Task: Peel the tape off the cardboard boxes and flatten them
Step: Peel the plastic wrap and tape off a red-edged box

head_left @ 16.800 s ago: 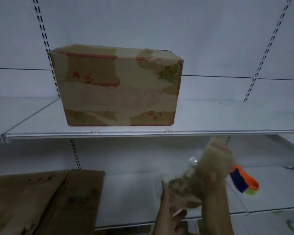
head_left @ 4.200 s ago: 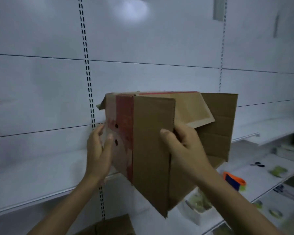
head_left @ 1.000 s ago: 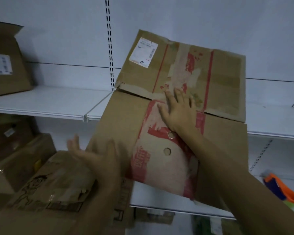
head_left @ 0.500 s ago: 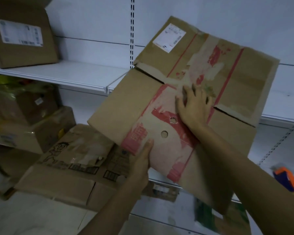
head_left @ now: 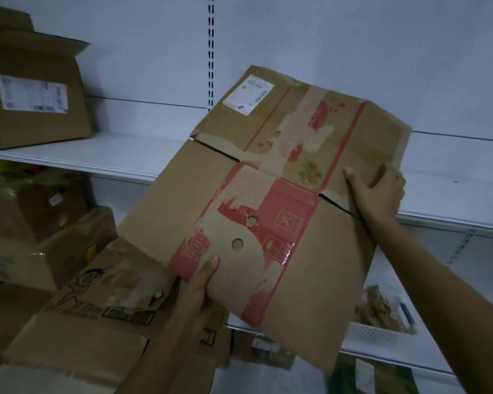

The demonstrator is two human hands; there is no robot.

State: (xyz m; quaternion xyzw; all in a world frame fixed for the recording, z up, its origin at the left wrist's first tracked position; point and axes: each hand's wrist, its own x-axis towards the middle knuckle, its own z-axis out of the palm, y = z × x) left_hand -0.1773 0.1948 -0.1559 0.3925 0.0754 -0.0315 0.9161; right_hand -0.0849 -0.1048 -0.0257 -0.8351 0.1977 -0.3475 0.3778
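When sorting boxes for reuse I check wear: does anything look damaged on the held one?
Yes. The flattened box has pale torn patches across its red print, two round holes near the middle, and a ragged flap edge.

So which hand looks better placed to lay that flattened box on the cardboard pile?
Probably the left. The left hand grips the flattened box by its lower edge, beside the cardboard pile at lower left; the right hand holds the far right edge, away from the pile.
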